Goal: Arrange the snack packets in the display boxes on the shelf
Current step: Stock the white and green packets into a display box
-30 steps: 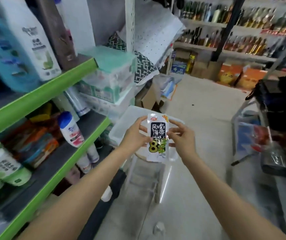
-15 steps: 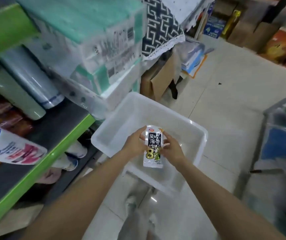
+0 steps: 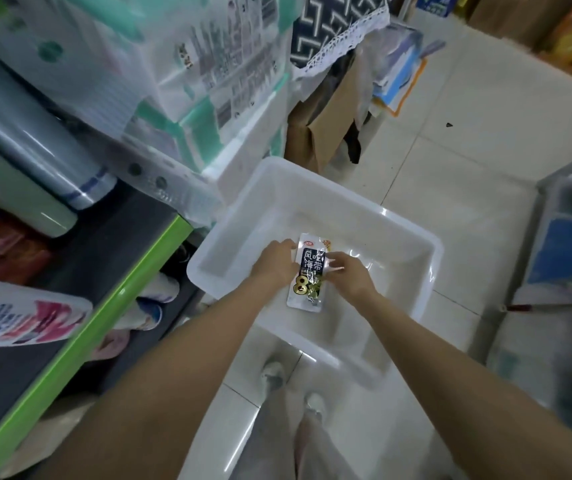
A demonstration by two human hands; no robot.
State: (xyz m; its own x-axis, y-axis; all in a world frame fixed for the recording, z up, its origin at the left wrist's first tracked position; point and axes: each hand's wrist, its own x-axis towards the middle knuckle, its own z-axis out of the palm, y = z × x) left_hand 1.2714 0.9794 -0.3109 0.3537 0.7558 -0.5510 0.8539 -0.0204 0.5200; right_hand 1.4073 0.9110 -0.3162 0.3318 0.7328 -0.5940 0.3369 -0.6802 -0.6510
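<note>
lower now than a moment ago, the seaweed snack packet [image 3: 308, 275] sits pinched at its edges by left hand [image 3: 275, 265] and right hand [image 3: 348, 277] over the white plastic tub [image 3: 412, 278], so next it probably needs releasing flat inside.

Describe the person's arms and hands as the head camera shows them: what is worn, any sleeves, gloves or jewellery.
Both forearms are bare for their whole visible length; no sleeve reaches into view. The left hand and the right hand wear no gloves. No watch, bracelet or ring shows on either wrist or on the fingers, though the fingers are small in the picture and partly hidden, so a thin ring could be missed.
</note>
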